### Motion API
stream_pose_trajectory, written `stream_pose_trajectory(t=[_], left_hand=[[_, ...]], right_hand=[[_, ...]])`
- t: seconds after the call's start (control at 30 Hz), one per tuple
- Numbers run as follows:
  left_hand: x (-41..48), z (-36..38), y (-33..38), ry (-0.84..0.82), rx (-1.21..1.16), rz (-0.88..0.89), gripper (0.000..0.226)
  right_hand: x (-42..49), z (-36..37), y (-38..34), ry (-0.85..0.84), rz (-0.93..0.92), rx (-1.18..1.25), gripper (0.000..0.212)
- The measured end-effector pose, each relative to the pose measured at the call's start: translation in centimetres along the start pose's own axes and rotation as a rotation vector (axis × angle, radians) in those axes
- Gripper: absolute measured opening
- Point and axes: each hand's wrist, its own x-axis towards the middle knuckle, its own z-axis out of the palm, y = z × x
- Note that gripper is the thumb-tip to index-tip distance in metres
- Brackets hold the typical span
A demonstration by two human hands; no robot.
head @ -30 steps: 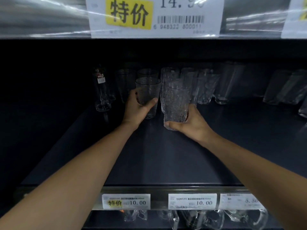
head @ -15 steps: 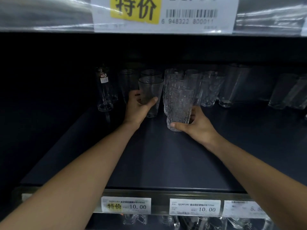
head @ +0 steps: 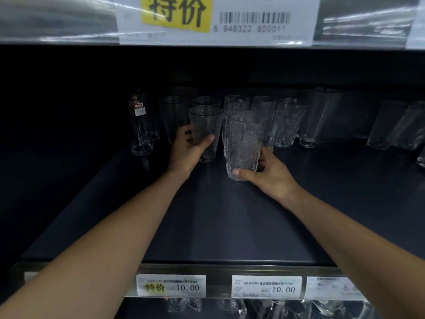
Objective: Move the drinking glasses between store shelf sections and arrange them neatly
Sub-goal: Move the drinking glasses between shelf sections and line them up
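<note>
Head view, centre: left hand (head: 186,153) grips one tapered glass (head: 206,125); right hand (head: 272,174) grips one textured glass (head: 243,143); three price tags (head: 266,287) at bottom.

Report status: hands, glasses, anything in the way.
Left hand grips the tapered tumbler. Right hand grips the textured glass. Back-row glasses packed close behind.
</note>
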Motion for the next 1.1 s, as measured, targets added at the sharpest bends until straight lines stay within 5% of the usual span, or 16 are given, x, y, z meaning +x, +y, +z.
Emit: stream_pose_trajectory(t=[0.5,0.83,0.9,1.03,1.1], left_hand=[[-0.4,0.0,0.3,-0.004,0.023,-0.016,0.053],[-1.9,-0.7,1.1,-0.004,0.114,-0.105,0.081],[-3.0,-1.4,1.8,-0.008,0.142,-0.157,0.075],[-5.6,-3.5,3.4,-0.059,0.194,-0.285,0.027],[-7.1,-4.6,4.5,-0.073,0.138,-0.386,0.014]], right_hand=[[-0.1,0.2,-0.3,0.011,0.012,0.008,0.074],[0.0,0.0,-0.3,-0.017,0.05,0.016,0.081],[-0.1,-0.4,-0.3,-0.053,0.07,0.028,0.089],[-2.3,-1.8,-0.5,-0.146,0.119,0.017,0.105],[-4.1,-2.6,-0.8,-0.138,0.143,-0.024,0.096]])
